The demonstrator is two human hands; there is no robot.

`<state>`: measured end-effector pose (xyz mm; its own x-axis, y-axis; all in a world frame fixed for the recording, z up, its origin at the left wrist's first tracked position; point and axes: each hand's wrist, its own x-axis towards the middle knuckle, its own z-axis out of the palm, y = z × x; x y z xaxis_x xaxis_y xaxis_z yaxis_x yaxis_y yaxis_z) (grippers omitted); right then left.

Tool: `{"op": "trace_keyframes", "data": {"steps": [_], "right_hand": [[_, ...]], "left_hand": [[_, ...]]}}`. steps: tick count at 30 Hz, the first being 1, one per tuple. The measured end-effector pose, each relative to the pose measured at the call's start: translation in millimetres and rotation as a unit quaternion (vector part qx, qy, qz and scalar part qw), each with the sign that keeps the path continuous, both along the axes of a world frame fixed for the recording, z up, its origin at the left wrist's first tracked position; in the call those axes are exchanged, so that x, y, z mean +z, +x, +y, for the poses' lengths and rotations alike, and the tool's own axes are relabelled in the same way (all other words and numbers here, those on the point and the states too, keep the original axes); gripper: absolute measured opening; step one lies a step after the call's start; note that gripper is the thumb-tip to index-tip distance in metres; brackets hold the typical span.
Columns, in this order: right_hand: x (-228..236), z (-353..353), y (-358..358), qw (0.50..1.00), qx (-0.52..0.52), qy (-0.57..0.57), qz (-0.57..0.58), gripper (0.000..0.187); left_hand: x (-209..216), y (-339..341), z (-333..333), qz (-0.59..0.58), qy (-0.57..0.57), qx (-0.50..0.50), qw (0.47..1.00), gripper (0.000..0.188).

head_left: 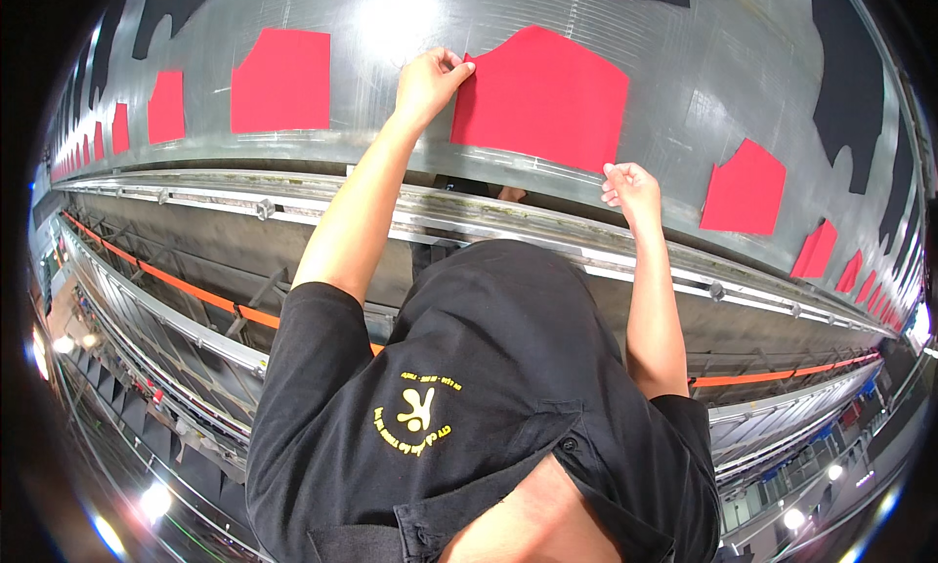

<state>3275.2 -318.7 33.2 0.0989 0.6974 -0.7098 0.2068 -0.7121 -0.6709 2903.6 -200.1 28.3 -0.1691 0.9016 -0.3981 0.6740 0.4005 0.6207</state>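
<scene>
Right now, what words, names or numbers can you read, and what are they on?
Black shirt: a short line of yellow lettering, small and upside down; I won't copy it out.
Same shirt: more small yellow letters curving by a yellow figure, upside down too; not copied either.
Red piece by the hands: no writing that I can see.

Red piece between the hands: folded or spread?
Spread: the red piece shows one broad outline, with left hand and right hand at opposite corners.
</scene>
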Motion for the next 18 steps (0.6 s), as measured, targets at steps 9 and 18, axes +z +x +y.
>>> {"op": "trace_keyframes", "data": {"steps": [9,18], "right_hand": [[-2,0,-1,1.000,-0.002,0.002,-0.006,0.025],[22,56,-11,0.966,0.086,0.081,-0.229,0.038]], "left_hand": [[4,73,-40,0.099,0.294,-0.335,0.890,0.075],[-7,93,-131,0.025,0.156,-0.532,0.832,0.088]]}}
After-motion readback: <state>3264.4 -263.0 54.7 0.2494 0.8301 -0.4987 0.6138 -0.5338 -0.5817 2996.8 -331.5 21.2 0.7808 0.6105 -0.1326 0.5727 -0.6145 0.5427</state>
